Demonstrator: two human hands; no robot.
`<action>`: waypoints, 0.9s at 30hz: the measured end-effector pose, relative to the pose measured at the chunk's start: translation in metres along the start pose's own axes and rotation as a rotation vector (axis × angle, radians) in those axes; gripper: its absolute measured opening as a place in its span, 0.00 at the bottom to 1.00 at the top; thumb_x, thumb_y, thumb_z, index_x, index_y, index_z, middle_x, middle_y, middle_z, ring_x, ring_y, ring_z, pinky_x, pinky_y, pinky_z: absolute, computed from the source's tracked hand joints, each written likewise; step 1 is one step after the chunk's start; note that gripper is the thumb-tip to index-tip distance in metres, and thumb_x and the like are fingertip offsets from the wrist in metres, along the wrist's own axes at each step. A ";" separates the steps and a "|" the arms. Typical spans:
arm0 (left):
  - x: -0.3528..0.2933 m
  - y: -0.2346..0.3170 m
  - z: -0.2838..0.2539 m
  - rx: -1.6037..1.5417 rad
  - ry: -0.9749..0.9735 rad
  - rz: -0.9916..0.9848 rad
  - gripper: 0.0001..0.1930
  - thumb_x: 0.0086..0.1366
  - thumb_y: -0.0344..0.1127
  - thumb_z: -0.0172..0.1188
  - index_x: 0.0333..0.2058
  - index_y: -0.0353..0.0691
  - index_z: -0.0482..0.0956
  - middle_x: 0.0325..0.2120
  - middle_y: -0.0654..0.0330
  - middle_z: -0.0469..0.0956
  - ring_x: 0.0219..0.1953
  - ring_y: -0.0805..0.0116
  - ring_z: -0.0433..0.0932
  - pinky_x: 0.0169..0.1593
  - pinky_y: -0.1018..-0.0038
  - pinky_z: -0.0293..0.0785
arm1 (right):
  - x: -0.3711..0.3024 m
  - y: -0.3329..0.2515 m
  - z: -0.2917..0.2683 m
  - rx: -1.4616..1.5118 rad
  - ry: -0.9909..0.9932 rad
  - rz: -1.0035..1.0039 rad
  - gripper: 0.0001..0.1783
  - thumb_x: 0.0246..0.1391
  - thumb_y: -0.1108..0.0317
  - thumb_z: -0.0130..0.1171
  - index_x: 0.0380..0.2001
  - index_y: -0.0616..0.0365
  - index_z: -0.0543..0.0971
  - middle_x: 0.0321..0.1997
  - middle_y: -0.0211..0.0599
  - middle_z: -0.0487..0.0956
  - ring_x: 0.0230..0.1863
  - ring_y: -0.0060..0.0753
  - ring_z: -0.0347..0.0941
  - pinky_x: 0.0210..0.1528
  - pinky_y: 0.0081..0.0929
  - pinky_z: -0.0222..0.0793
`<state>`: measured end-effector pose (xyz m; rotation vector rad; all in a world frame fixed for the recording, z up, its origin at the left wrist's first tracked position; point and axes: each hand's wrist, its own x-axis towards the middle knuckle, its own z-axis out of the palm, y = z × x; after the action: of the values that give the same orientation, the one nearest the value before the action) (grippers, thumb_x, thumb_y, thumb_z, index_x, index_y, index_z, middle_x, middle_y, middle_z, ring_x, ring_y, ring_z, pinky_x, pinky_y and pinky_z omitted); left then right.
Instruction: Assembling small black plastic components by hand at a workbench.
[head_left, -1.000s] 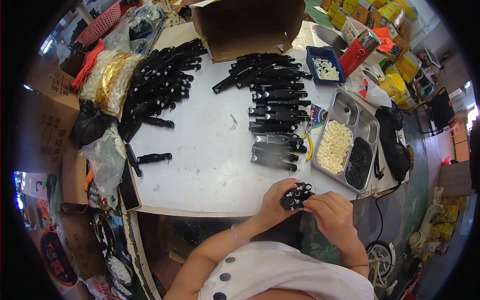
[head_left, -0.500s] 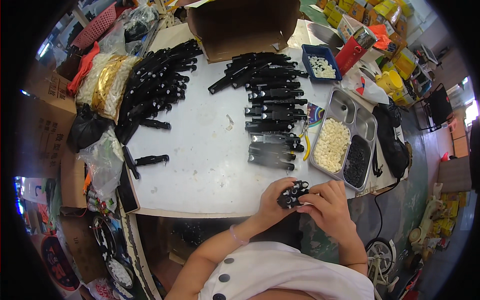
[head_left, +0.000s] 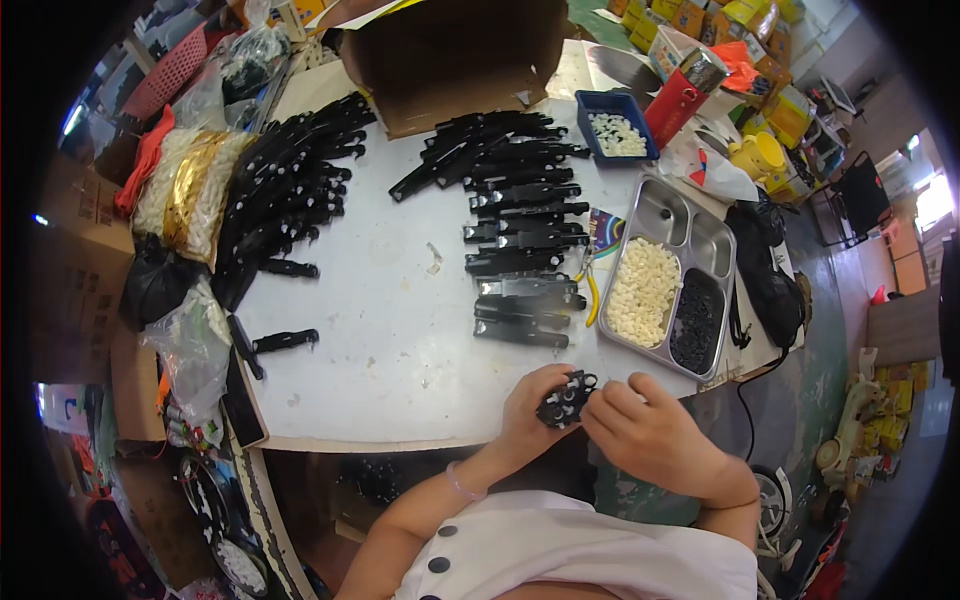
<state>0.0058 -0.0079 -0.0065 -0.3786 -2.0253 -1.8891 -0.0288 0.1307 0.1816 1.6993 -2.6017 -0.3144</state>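
Just off the table's front edge, my left hand [head_left: 523, 410] is wrapped round a bunch of black plastic pieces [head_left: 567, 398] whose ends, some with white tips, face up. My right hand [head_left: 640, 430] is beside it, fingers bent and pinched together at the right side of the bunch. Whatever those fingertips hold, if anything, is hidden. Beyond my hands lies a column of similar long black pieces [head_left: 525, 238]. A steel compartment tray [head_left: 664, 215] to the right contains small cream pieces [head_left: 645, 290] and small black pieces [head_left: 697, 325].
Yellow-handled pliers [head_left: 593, 300] lie left of the tray. A blue bin [head_left: 620, 157] of white pieces and a red flask [head_left: 680, 105] stand behind it. An open cardboard box [head_left: 455, 105] sits at the back. More black pieces [head_left: 290, 180] are heaped at left beside plastic bags [head_left: 195, 340].
My right hand has turned, its fingers more curled and bunched against the side of the black pieces. The left hand keeps its grip. The whole view has shifted slightly.
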 end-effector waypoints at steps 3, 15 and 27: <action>-0.001 0.000 0.002 0.034 -0.014 0.006 0.30 0.42 0.29 0.73 0.45 0.40 0.69 0.47 0.51 0.75 0.47 0.52 0.75 0.50 0.64 0.73 | 0.005 -0.005 0.001 0.047 -0.057 0.015 0.08 0.37 0.67 0.54 0.23 0.59 0.75 0.27 0.33 0.68 0.36 0.32 0.64 0.39 0.27 0.59; -0.005 -0.005 0.001 -0.059 -0.015 -0.086 0.33 0.38 0.26 0.75 0.45 0.40 0.68 0.47 0.51 0.75 0.47 0.52 0.76 0.50 0.65 0.73 | -0.016 0.060 0.056 0.491 0.695 0.528 0.05 0.44 0.70 0.61 0.27 0.58 0.78 0.25 0.36 0.72 0.30 0.36 0.69 0.34 0.33 0.64; 0.001 0.000 -0.002 0.053 -0.062 -0.009 0.34 0.42 0.25 0.75 0.48 0.42 0.66 0.48 0.48 0.74 0.47 0.54 0.77 0.48 0.67 0.76 | -0.030 0.114 0.147 0.455 0.433 0.952 0.08 0.49 0.69 0.61 0.31 0.62 0.78 0.30 0.44 0.76 0.36 0.46 0.73 0.40 0.35 0.67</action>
<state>0.0054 -0.0101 -0.0057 -0.4206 -2.1157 -1.8463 -0.1380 0.2252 0.0602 0.3102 -2.8448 0.6198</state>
